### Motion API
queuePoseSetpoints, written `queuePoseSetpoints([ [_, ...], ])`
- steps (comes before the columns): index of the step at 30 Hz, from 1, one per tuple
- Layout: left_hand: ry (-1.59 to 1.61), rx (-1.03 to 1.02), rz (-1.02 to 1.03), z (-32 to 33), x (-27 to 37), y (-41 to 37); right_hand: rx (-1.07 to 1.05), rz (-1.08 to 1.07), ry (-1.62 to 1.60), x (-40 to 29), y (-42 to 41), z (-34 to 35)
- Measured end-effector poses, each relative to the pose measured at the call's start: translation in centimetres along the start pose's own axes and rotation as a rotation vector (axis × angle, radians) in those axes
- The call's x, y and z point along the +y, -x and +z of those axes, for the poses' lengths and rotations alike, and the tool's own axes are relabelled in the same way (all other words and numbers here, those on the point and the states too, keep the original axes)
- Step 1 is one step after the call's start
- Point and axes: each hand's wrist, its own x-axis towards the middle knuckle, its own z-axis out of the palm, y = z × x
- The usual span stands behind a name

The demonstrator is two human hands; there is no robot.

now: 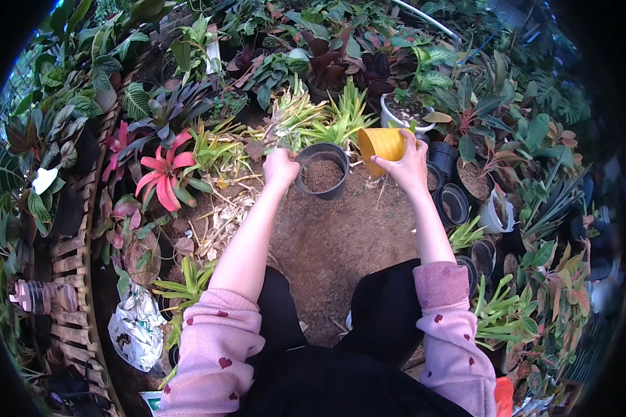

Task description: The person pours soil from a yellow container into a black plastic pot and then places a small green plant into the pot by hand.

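Note:
A round black plastic pot (336,192) stands on the bare ground before me, partly filled with brown soil (321,176). My left hand (280,169) is curled into a fist at the pot's left rim and appears to grip it; the fingertips are hidden. To the right of the pot, my right hand (408,166) holds a yellow plastic container (385,145), thumb below and fingers over its far side. That container is tipped sideways and sits apart from the black pot. Its inside cannot be seen.
Uprooted green and yellowing plants (339,117) lie behind the pot. Dry leaves (229,219) litter the left side. Several black pots (451,204) and a white pot (496,212) stand on the right. A slatted bench (72,260) with a plastic jar (44,297) borders the left.

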Motion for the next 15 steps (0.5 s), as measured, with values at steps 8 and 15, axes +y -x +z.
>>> queuePoseSetpoints([
  [8, 0.046, 0.058, -0.041, -1.2, -2.5, -0.7, -0.11, 0.041, 0.153, 0.6, 0.0, 2.5],
  [15, -0.282, 0.091, 0.112, -1.8, -3.0, 0.6, -0.913, -0.09, 0.302, 4.9, 1.8, 11.6],
])
